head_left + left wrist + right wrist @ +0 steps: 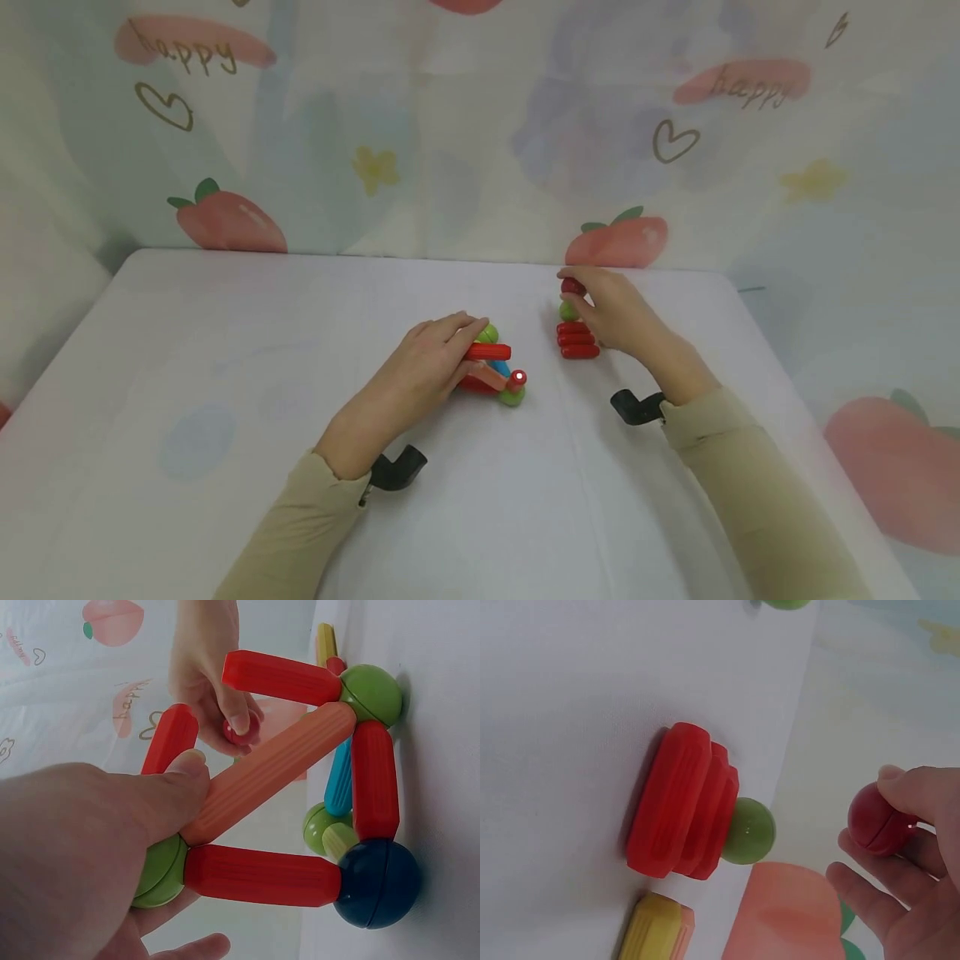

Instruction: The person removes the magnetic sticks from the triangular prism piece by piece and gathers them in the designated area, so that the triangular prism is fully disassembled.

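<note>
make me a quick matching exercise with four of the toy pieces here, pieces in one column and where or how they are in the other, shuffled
Pieces
1. red ball
2. dark blue ball
3. trio of red sticks
4. yellow stick

Place or state
A. next to an orange stick
B. lying side by side in a row
C. held in the right hand
D. at a corner of the built frame

Right pairs: 1-C, 2-D, 3-B, 4-A
</note>
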A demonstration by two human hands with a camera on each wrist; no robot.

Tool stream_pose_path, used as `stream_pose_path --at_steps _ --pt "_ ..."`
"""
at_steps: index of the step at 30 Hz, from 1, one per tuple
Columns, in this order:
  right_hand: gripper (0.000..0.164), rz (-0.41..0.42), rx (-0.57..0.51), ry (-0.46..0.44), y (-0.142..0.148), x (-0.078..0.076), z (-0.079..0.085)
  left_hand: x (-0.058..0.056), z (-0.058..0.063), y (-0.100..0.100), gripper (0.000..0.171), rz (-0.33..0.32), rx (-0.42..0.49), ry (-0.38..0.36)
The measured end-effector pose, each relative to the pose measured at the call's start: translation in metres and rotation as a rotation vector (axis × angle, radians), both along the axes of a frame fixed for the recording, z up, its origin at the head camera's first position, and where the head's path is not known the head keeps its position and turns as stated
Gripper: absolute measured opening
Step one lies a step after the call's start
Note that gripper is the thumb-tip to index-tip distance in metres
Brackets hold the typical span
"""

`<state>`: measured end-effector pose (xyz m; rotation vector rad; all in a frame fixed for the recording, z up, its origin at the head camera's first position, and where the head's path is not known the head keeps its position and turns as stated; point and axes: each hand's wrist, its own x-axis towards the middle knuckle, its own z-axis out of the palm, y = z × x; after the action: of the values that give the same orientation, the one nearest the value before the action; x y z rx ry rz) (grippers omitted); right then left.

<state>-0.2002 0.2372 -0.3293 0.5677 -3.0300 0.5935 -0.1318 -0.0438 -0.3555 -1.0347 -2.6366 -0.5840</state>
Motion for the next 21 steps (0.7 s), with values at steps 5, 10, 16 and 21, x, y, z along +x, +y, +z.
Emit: stream_pose_path --at_steps 5,10,16,21 --pt "0.037 -0.01 0.01 -0.041 -0.008 -0.013 -0.006 -0.001 0.0 -0.001 0.052 -0.015 0.013 0.024" --pt "0.04 -0.022 0.036 -0.103 -0.016 -0.025 -0.013 -0.001 -0.001 -0.002 0.051 -0.021 0.022 0.03" --pt "0.041 -0.016 0.06 -0.147 -0.024 -0.035 -0.022 -0.001 -0.001 -0.002 0.051 -0.009 0.006 0.003" --pt "0.04 -0.003 0.088 -0.181 -0.025 -0.042 -0.028 -0.002 -0.001 -0.001 0.051 -0.005 0.012 -0.003"
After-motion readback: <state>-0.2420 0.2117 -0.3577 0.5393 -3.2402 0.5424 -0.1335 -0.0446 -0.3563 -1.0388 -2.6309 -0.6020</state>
